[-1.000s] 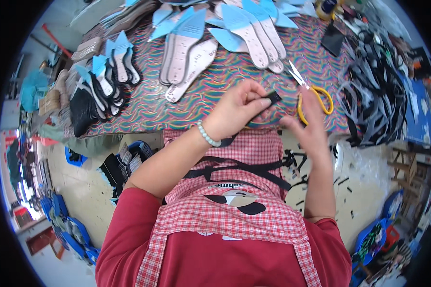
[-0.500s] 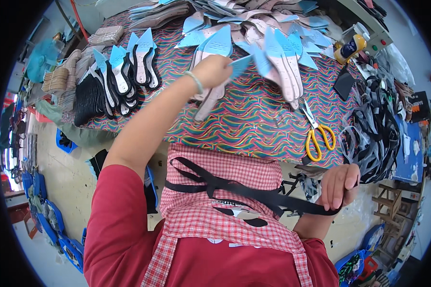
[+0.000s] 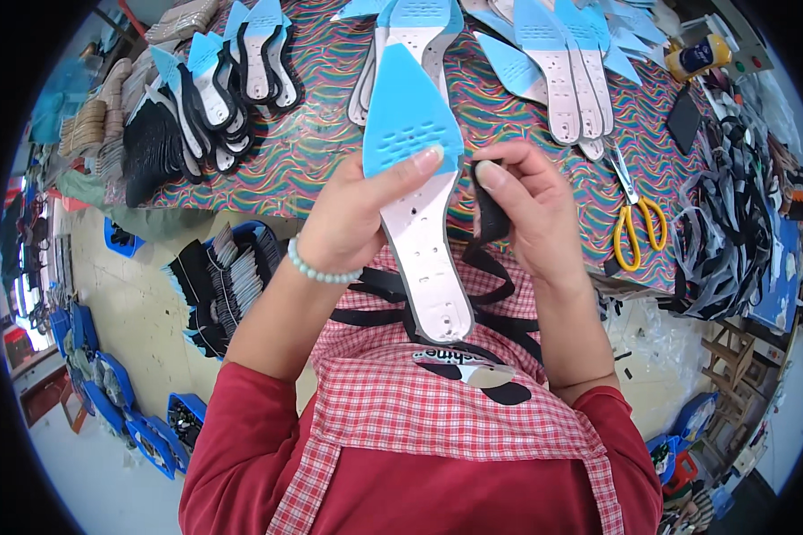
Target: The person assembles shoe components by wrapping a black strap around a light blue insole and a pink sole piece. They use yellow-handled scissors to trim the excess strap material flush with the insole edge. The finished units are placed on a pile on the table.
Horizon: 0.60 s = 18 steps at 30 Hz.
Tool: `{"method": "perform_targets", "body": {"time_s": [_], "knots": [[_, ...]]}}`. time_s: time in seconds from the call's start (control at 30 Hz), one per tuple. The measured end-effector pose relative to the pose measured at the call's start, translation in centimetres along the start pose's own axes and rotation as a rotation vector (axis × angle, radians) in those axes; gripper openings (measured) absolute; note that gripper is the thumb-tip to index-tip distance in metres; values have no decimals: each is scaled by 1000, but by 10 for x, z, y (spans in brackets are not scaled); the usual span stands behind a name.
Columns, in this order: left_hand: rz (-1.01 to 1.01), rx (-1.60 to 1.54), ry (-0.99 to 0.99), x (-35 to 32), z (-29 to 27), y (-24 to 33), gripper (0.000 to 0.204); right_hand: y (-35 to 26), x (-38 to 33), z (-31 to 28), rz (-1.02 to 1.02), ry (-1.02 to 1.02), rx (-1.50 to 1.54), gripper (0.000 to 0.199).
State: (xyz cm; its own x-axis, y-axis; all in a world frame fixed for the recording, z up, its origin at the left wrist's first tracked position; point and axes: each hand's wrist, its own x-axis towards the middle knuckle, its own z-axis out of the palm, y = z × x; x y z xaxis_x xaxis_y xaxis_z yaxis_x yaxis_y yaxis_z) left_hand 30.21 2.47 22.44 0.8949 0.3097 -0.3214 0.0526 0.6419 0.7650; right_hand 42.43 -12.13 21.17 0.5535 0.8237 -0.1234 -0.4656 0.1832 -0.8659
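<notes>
Now | left hand (image 3: 352, 218) grips insole (image 3: 417, 192) | right hand (image 3: 531, 209) pinches black strap (image 3: 491, 218) beside it

The left hand (image 3: 352, 223), which half a second ago reached out over the surface to the row of insoles, is now back above the near edge, gripping a blue-and-white insole (image 3: 417, 178). The right hand (image 3: 531, 209) has risen from the lap, bringing the black strap (image 3: 491, 214) up beside the insole.

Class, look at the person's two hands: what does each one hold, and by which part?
The left hand grips a shoe insole at its middle, where blue forepart meets white. The right hand pinches the upper end of a black strap.
</notes>
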Motion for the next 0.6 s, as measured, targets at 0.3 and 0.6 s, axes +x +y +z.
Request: {"method": "perform_targets", "body": {"time_s": [0.3,0.6], "knots": [[265,120,153,-6,22,-11,18,-7,-3,18,-122,151,13,11],[545,514,4,-1,42,-6,23,-13,-13,2,-628,6,-833,12]]}}
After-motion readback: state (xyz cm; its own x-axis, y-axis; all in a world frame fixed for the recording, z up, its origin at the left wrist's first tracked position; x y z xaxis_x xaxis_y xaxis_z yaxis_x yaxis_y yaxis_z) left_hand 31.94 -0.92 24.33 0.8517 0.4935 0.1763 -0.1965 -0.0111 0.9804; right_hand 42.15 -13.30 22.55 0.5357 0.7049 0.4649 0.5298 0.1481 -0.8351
